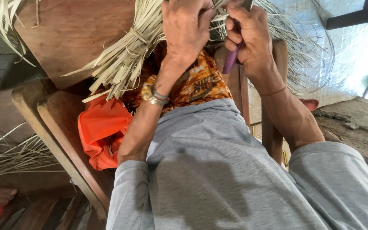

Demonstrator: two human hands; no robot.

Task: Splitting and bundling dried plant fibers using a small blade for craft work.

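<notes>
Head view: a thin leaf strip (218, 9) at the top edge is pinched in the left hand (186, 30); the right hand (248, 36) beside it has its fingers clamped on a purple-handled knife (231, 59). A tied strip bundle (124, 59) lies on the wooden bench (64, 34), an orange bag (101, 130) just below it.

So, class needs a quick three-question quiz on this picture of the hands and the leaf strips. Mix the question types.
1. True or false: the right hand grips a purple handle.
2. What is on the left wrist? A) a gold bracelet B) a glove C) a black strap
3. Fill in: the bundle of pale strips is tied and lies over a wooden ____.

Key
1. True.
2. A: bracelet below the left hand.
3. Board.
</notes>
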